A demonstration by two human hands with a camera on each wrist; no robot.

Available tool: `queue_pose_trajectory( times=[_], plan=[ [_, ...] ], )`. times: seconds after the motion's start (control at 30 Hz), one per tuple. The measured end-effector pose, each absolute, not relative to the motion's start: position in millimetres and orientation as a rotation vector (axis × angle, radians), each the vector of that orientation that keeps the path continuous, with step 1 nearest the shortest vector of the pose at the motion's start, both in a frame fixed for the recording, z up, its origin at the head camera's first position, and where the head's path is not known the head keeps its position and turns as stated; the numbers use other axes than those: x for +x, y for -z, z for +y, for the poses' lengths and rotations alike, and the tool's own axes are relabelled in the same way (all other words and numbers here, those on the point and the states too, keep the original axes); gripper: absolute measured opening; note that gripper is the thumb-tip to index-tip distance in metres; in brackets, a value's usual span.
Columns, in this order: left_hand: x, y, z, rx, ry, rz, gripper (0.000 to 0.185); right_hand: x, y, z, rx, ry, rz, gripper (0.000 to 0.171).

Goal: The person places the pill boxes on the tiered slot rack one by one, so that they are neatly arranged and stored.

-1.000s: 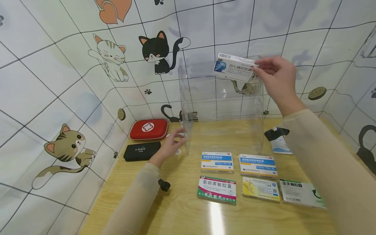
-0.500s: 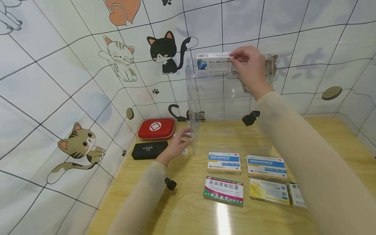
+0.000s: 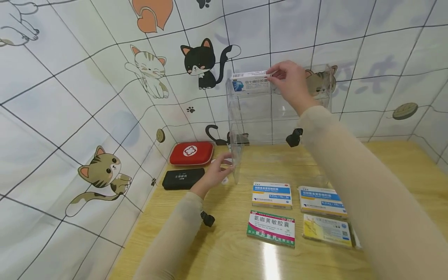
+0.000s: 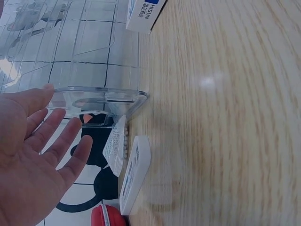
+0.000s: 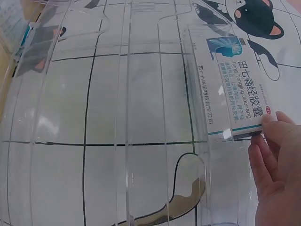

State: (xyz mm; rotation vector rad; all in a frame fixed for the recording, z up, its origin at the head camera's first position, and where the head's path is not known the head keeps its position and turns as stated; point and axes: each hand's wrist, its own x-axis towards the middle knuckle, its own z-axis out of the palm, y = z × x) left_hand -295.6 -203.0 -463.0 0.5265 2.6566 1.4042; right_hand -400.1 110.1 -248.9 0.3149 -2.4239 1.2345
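The right hand [image 3: 292, 83] pinched the end of a white medicine box [image 3: 250, 82] with a blue emblem, thumb and fingertips [image 5: 270, 141] closed on its short edge. The box stood at the top tier of a clear acrylic shelf rack [image 3: 280, 124], at the rack's upper left corner, lying level with its printed face toward the camera; the right wrist view showed it behind the clear front lip of that tier. Whether the box already rested on the shelf could not be told.

The left hand [image 3: 217, 173] lay open beside the rack's lower left edge, fingers straight and spread. In the left wrist view the fingertips [image 4: 49, 89] touched or nearly touched the clear base edge [image 4: 101, 96].

On the wooden table [image 3: 245, 256] in front of the rack lay four more packs: two blue-and-white boxes [image 3: 272, 194] [image 3: 322, 196] side by side, and nearer the camera a red-and-green box [image 3: 271, 228] beside a yellow box [image 3: 327, 230]. To the left of the rack, against the cat-patterned wall, sat a red first-aid pouch [image 3: 191, 153] with a black case [image 3: 183, 178] just in front of it. A small white pack [image 4: 135, 174] lay just beside the rack's corner, near the left hand.
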Motion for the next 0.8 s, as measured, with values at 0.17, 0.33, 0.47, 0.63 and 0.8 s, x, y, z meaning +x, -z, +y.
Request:
queue_pose_trajectory(
  times=[0.17,0.33,0.47,0.63,0.8],
  plan=[
    [-295,468,-201,0.549,-1.419,2.642,0.051,-392,254,121,0.367,-1.273,-2.489,0.034],
    [-293,470,-204,0.535,-1.447,2.622,0.051,-370,264,131,0.457,-1.342,-2.471,0.044],
    [-292,469,-203,0.526,-1.457,2.61,0.051,-338,283,148,0.529,-1.304,-2.399,0.039],
    [-292,466,-202,0.539,-1.457,2.611,0.051,-291,319,184,0.515,-1.229,-2.444,0.033],
    [-294,466,-204,0.547,-1.435,2.639,0.052,-255,356,218,0.438,-1.212,-2.527,0.034]
  ],
)
